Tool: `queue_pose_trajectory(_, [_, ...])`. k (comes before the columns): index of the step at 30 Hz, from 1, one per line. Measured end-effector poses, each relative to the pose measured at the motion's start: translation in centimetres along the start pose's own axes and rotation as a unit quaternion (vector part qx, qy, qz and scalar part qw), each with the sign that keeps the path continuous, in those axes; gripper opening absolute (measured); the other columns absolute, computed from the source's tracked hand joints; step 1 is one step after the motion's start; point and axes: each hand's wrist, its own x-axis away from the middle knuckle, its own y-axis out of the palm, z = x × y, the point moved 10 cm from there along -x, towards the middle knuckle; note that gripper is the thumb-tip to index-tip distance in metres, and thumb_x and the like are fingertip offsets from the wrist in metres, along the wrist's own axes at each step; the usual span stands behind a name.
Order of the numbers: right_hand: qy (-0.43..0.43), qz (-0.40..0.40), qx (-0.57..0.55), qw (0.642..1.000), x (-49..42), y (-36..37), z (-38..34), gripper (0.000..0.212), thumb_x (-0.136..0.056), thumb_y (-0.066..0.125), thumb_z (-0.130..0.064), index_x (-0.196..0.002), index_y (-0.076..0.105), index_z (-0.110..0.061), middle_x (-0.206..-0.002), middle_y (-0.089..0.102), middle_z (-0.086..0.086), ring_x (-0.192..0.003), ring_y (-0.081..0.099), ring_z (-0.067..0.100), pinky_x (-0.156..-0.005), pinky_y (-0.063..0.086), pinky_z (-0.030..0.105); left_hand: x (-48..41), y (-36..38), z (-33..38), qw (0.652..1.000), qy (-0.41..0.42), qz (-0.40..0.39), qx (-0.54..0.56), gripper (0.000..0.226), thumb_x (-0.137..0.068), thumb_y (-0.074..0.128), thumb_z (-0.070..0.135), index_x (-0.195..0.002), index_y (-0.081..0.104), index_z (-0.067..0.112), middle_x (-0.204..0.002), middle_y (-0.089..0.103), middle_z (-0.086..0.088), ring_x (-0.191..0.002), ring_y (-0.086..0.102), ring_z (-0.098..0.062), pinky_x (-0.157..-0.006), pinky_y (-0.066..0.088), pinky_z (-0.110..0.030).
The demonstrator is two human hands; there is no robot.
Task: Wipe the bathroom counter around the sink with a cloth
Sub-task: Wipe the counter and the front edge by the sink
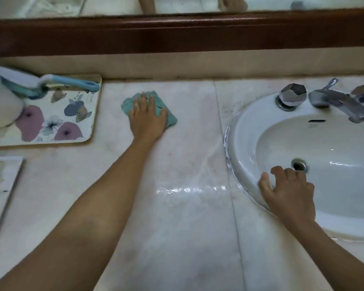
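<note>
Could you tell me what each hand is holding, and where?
Left hand presses flat on the green cloth, covering its middle. Right hand holds nothing, resting on the sink rim.

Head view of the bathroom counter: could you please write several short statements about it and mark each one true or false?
1. The left hand presses a green cloth flat on the counter. True.
2. The right hand holds the faucet. False: it rests on the near rim of the sink, away from the faucet.
3. A blue-handled brush lies across the back of the floral tray. True.
4. The cloth lies inside the sink basin. False: it is on the counter, between the tray and the sink.
5. The tray sits to the right of the sink. False: it is to the left.
</note>
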Motion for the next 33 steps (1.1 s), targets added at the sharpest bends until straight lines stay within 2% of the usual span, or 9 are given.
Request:
queue_pose_trajectory(3, [0.005, 0.001, 0.008, 1.0, 0.0, -0.1, 0.0, 0.052, -0.087, 0.031, -0.045, -0.104, 0.061, -0.006, -0.09, 0.062, 0.018, -0.101, 0.048, 0.04, -0.076, 0.04, 0.049, 4.0, 0.6, 0.8, 0.998, -0.044, 0.017, 0.041, 0.067, -0.097, 0.022, 0.048, -0.155, 0.01, 0.017, -0.164, 0.0, -0.003, -0.15, -0.003, -0.025, -0.12, 0.001, -0.042])
queue_pose_trajectory(6, [0.024, 0.025, -0.001, 0.999, 0.6, -0.6, 0.1, 0.051, -0.086, 0.034, -0.043, -0.109, 0.06, -0.006, -0.099, 0.062, 0.023, -0.104, 0.047, 0.042, -0.081, 0.038, 0.053, 14.5, 2.2, 3.5, 0.997, 0.059, 0.005, 0.052, 0.071, -0.094, 0.015, 0.051, -0.155, 0.01, 0.017, -0.163, 0.001, -0.004, -0.15, -0.005, -0.024, -0.121, 0.001, -0.04])
queue_pose_trajectory(8, [0.041, 0.065, -0.022, 0.997, 1.2, -1.6, -0.9, 0.046, -0.084, 0.037, -0.032, -0.111, 0.06, -0.003, -0.103, 0.059, 0.029, -0.103, 0.046, 0.045, -0.081, 0.039, 0.056, 21.8, 2.8, 3.1, 0.989, 0.14, -0.01, 0.048, 0.07, -0.094, 0.024, 0.053, -0.155, 0.016, 0.02, -0.163, 0.006, 0.0, -0.15, -0.001, -0.021, -0.119, 0.004, -0.037])
queue_pose_trajectory(12, [-0.047, 0.105, -0.067, 0.991, 2.6, -3.2, -9.2, 0.048, -0.073, 0.044, -0.027, -0.112, 0.06, -0.004, -0.113, 0.054, 0.025, -0.104, 0.046, 0.043, -0.08, 0.038, 0.054, 25.4, 1.7, -2.8, 0.98, 0.195, -0.026, 0.01, 0.068, -0.093, 0.033, 0.059, -0.153, 0.022, 0.029, -0.161, 0.011, 0.01, -0.149, 0.009, -0.015, -0.118, 0.014, -0.034])
queue_pose_trajectory(15, [-0.181, 0.037, -0.069, 0.98, 4.7, -1.8, -16.2, 0.043, -0.076, 0.055, -0.03, -0.115, 0.059, -0.01, -0.124, 0.052, 0.019, -0.114, 0.045, 0.04, -0.086, 0.037, 0.053, 19.9, -0.6, -11.1, 0.996, 0.083, -0.004, -0.023, 0.07, -0.093, 0.025, 0.059, -0.155, 0.01, 0.031, -0.163, 0.001, 0.009, -0.15, -0.002, -0.013, -0.12, 0.008, -0.035])
queue_pose_trajectory(17, [-0.196, -0.014, -0.063, 0.978, 5.7, -0.2, -17.4, 0.038, -0.084, 0.06, -0.03, -0.118, 0.057, -0.015, -0.129, 0.051, 0.014, -0.12, 0.043, 0.037, -0.09, 0.033, 0.053, 16.9, -2.6, -17.1, 0.999, -0.041, 0.008, -0.011, 0.068, -0.096, 0.023, 0.057, -0.155, 0.005, 0.027, -0.163, -0.002, 0.005, -0.15, -0.004, -0.017, -0.12, 0.005, -0.038])
queue_pose_trajectory(20, [-0.201, -0.057, -0.039, 0.977, 6.8, 1.1, -16.5, 0.034, -0.087, 0.046, -0.039, -0.119, 0.051, -0.026, -0.13, 0.049, 0.0, -0.12, 0.043, 0.026, -0.091, 0.03, 0.05, 17.4, -3.8, -22.2, 0.987, -0.153, 0.04, 0.029, 0.068, -0.098, 0.022, 0.055, -0.155, 0.005, 0.023, -0.164, -0.001, 0.001, -0.15, -0.003, -0.021, -0.121, 0.006, -0.042])
queue_pose_trajectory(27, [-0.186, -0.072, -0.075, 0.977, 7.4, 1.5, -15.6, 0.051, -0.083, 0.033, -0.044, -0.125, 0.054, -0.026, -0.14, 0.047, 0.003, -0.126, 0.041, 0.02, -0.097, 0.025, 0.052, 31.2, -3.2, -26.5, 0.964, -0.252, 0.078, 0.023, 0.074, -0.092, 0.016, 0.06, -0.155, 0.013, 0.023, -0.163, 0.006, 0.001, -0.15, 0.004, -0.022, -0.118, 0.012, -0.044])
queue_pose_trajectory(33, [-0.204, -0.112, -0.082, 0.969, 7.8, 2.4, -16.0, 0.065, -0.081, 0.023, -0.042, -0.135, 0.05, -0.019, -0.147, 0.039, 0.008, -0.135, 0.034, 0.025, -0.094, 0.031, 0.051, 28.5, -2.7, -23.6, 0.964, -0.255, 0.075, 0.015, 0.066, -0.099, 0.024, 0.048, -0.156, 0.007, 0.017, -0.163, 0.003, -0.005, -0.149, 0.0, -0.027, -0.119, 0.005, -0.045])
